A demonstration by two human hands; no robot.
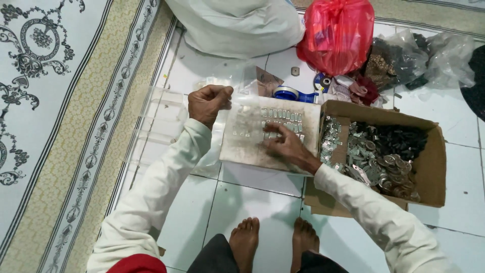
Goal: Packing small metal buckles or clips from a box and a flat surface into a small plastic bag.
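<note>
The left hand (208,103) was curled shut, its fingers pinching the edge of a clear plastic bag (230,81) at the far left corner of a pale board (242,146). The right hand (285,144) lay flat with fingers spread open, fingertips pressing on rows of small metal pieces (283,117) lined up on the board. Just right of the board stood an open cardboard box (434,162) heaped with metal parts. Beyond were a blue tape dispenser (295,93), a red plastic bag (338,33) and a white sack (237,23). The floor was white tile (262,202), with a patterned carpet (55,116) at left.
</note>
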